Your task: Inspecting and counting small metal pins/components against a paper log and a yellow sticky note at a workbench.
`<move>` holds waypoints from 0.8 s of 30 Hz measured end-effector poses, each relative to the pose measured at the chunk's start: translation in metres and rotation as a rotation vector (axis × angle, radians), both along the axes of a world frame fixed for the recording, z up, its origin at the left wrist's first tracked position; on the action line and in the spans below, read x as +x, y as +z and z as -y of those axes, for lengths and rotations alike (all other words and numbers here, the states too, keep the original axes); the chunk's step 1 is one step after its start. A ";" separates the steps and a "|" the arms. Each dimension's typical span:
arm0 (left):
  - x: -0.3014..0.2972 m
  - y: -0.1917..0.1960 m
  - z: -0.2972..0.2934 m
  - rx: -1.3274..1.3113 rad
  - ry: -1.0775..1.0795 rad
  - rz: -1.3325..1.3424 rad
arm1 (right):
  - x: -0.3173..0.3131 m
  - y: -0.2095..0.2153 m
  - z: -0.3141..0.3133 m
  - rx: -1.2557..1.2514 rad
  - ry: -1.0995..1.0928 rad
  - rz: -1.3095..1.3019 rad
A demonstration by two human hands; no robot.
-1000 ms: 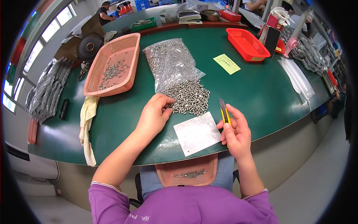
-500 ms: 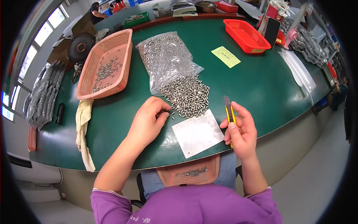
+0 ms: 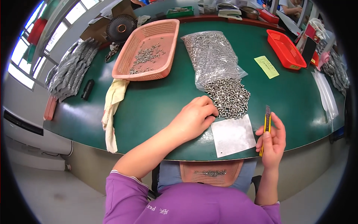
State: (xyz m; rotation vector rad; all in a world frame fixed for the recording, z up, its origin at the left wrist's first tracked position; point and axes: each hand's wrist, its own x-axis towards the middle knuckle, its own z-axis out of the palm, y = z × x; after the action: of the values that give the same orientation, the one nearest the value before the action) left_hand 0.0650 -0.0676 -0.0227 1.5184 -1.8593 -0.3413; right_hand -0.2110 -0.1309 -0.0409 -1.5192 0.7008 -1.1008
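Note:
A heap of small shiny metal pins (image 3: 229,99) spills from the mouth of a clear plastic bag (image 3: 212,56) full of the same parts. At the heap's near left edge rests my left hand (image 3: 199,114), fingers curled and thumb drawn in; whatever lies under the fingertips is hidden. My right hand (image 3: 274,140) holds a yellow and black utility knife (image 3: 267,125) upright, its blade pointing away from me. Between the hands, a white sheet (image 3: 233,136) lies flat at the near table edge, touching the heap's near side.
A pink basket (image 3: 173,41) with scattered pins stands left of the bag, beside a cream cloth (image 3: 112,112). On my lap sits another pink basket (image 3: 190,175) with pins. Farther right are a yellow note (image 3: 266,67) and a red tray (image 3: 287,50). Filled bags (image 3: 72,71) lie far left.
The view has turned left, so the table appears shifted right. My left fingertips now cover the spot where loose pins showed beside the heap. The knife stays in my right hand.

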 end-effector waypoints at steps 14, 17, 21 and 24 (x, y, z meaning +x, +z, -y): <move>-0.006 -0.007 0.009 -0.034 0.005 0.045 | 0.002 -0.004 0.000 -0.019 -0.013 0.001; -0.008 -0.004 0.007 -0.018 0.002 0.041 | 0.002 -0.003 0.000 -0.024 -0.008 0.003; -0.009 -0.006 0.009 -0.048 0.021 0.064 | 0.003 -0.002 0.000 -0.027 -0.010 -0.002; -0.010 -0.007 0.011 -0.066 0.021 0.057 | 0.002 0.000 0.000 -0.016 -0.016 -0.011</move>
State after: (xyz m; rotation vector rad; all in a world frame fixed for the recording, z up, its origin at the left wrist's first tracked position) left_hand 0.0548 -0.0791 -0.0299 1.5166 -1.8787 -0.2269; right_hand -0.2091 -0.1308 -0.0410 -1.5360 0.7142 -1.1131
